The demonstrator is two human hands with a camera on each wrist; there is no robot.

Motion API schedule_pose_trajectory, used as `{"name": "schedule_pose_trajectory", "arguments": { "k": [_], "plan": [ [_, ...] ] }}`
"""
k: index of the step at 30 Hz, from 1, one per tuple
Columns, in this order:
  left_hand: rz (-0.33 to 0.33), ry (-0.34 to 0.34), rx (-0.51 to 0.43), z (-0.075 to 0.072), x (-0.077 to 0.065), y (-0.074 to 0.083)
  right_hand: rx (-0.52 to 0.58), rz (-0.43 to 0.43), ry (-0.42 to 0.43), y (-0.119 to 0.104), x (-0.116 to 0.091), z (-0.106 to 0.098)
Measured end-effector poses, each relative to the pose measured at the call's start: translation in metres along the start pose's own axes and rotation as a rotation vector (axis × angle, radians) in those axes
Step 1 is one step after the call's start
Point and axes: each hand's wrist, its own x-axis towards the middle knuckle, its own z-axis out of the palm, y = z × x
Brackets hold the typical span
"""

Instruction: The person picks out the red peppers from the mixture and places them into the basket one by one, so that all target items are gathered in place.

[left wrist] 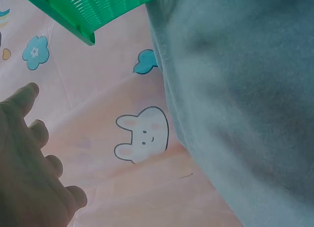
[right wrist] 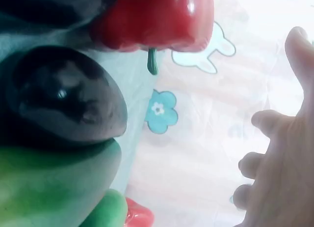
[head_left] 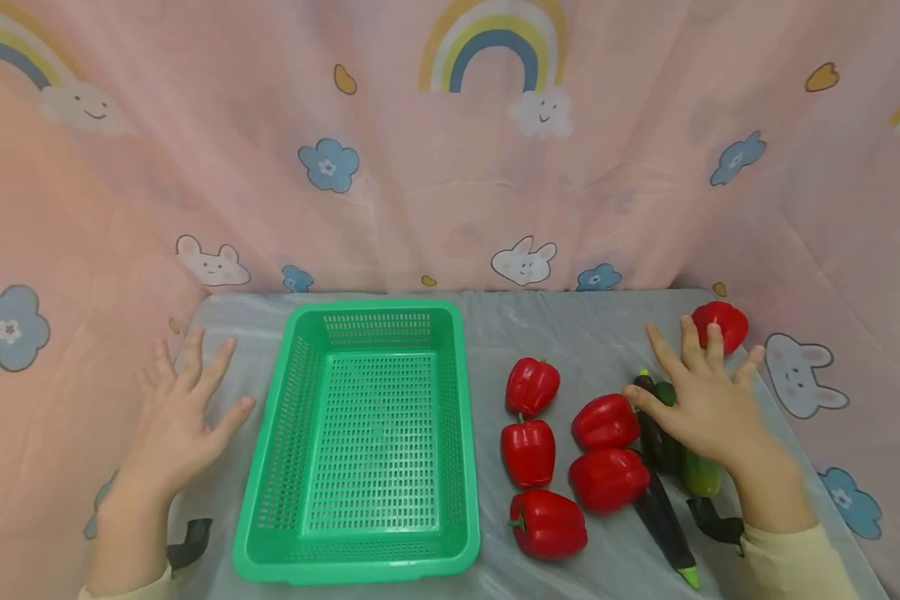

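Both your hands have fingers spread and hold nothing: the left hand (head_left: 176,425) beside the green perforated plastic basket (head_left: 356,570), the right hand (head_left: 708,408) above the long, dark, glossy eggplants (head_left: 666,525) and smooth green oblong vegetable (head_left: 701,475). Five shiny red bell peppers (head_left: 607,482) lie between basket and right hand on the grey cloth-covered surface (head_left: 495,325); a sixth red bell pepper (head_left: 722,325) sits at its far right corner. Any pepper you lift is best cupped round its sides, wrist clear of the eggplants, which could roll
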Motion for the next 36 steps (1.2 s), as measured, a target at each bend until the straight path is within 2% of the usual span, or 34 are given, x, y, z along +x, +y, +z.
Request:
{"name": "schedule_pose_trajectory", "arguments": {
  "k": [9,16,19,22,24,30,32,36],
  "plan": [
    [-0.019,-0.037,-0.035,0.005,-0.002,0.005,0.189,-0.006,-0.021,0.019,0.013,-0.014],
    [-0.087,-0.108,-0.11,0.009,-0.003,0.009,0.21,0.055,0.0,0.036,0.02,-0.024],
    [-0.106,-0.112,-0.149,0.011,-0.004,0.01,0.239,0.069,0.017,0.045,0.023,-0.022],
    [-0.084,-0.055,-0.227,0.018,-0.006,0.011,0.264,0.097,0.035,0.056,0.025,-0.02],
    [-0.056,0.001,-0.31,0.025,-0.008,0.01,0.267,0.128,0.033,0.065,0.025,-0.02],
    [0.087,0.189,-0.537,0.044,-0.01,0.009,0.225,0.184,-0.012,0.088,0.028,-0.02],
    [0.127,0.21,-0.593,0.047,-0.01,0.008,0.22,0.2,-0.031,0.093,0.031,-0.019],
    [0.167,0.19,-0.693,0.052,-0.01,0.004,0.226,0.207,-0.016,0.104,0.037,-0.016]
  ]
}}
